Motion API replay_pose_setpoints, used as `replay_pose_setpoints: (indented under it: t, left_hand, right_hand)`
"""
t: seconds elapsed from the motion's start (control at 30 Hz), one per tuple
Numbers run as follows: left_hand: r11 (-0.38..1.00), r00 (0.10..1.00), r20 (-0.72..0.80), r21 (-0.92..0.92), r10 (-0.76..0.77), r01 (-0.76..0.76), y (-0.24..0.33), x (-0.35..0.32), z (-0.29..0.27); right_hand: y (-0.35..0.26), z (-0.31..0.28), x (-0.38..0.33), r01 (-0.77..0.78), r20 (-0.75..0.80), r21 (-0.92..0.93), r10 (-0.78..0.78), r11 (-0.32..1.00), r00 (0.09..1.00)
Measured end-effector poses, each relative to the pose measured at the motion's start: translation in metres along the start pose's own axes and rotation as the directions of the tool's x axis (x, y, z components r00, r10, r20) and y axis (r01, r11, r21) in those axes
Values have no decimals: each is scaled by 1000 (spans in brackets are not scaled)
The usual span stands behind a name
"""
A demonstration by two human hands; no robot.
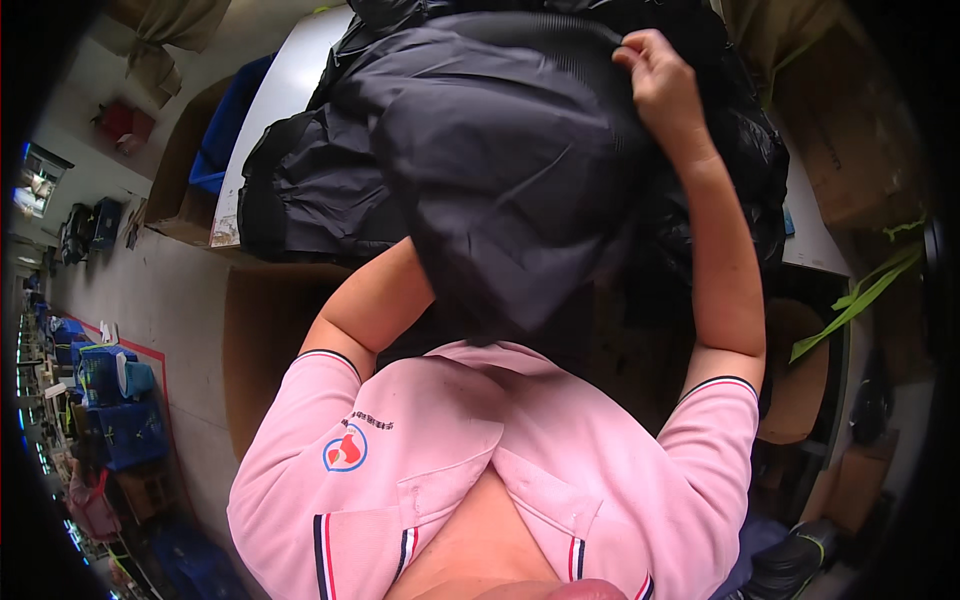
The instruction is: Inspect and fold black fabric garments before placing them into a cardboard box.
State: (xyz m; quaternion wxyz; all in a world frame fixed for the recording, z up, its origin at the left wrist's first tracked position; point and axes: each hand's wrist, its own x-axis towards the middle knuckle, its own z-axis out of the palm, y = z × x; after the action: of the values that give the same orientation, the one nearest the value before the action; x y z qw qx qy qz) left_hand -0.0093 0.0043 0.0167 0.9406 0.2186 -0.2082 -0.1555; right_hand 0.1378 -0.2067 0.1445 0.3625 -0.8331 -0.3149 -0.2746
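Note:
A dark, thin-fabric garment (480, 170) with a ribbed band (580, 50) along its top edge hangs in front of me, held up over the table. Between its closed fingers, my right hand (660, 85) pinches the right end of that band. My left forearm passes behind the lifted cloth, so the left hand is hidden and its grip does not show. Beneath and around lies a heap of other black garments (315, 190), shiny and creased.
Under the heap stands a white table (275, 110). A blue bin (228, 130) sits at its left, with cardboard at the far right (840, 150). Green strips (860, 300) hang at the right. Blue crates (125, 410) stand on the floor farther left.

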Motion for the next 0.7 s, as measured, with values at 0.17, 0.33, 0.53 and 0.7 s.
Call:
replay_pose_setpoints:
  t: [0.17,0.33,0.53,0.7]
  left_hand:
    - [986,987,-24,56,161,-159,95,1,24]
    - [737,924,-298,675,239,27,151,-45,-28]
    - [841,761,-574,536,304,68,147,-38,-86]
    - [861,824,-561,453,73,232,76,-17,-126]
  right_hand:
    - [114,9,-89,-388,42,-227,407,893,912]
    - [127,-55,-72,-563,94,327,567,759,819]
    - [-27,-95,3,-491,430,681,246,544,869]
    - [-92,3,116,-328,287,849,159,414,944]
